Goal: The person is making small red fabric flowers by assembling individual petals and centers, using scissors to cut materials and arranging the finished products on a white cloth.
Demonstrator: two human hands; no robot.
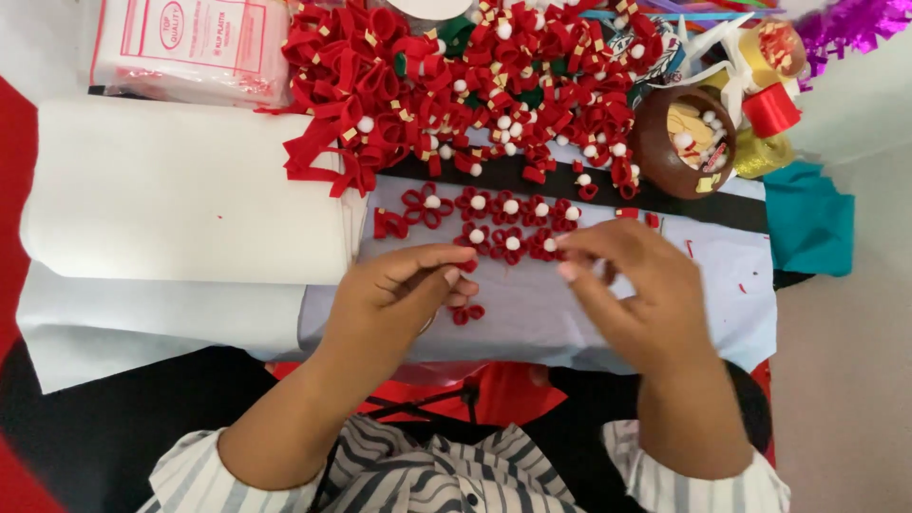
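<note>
My left hand [404,285] rests on a pale lilac sheet [532,313], thumb and forefinger pinched close beside a small red felt piece [466,266]. Just below its fingers lies another red looped felt piece [466,313]. My right hand [632,285] hovers to the right, slightly blurred, its fingertips touching the end of a row of red felt flowers with white pompom centres [503,223]. Whether the left fingers grip anything is unclear. The right hand holds nothing I can see.
A big heap of red felt loops and white pompoms [456,85] fills the far side. A white felt roll [180,190] lies left, a packet [190,47] behind it. A brown bowl [679,142], ribbon spools [771,109] and teal cloth [807,218] sit right.
</note>
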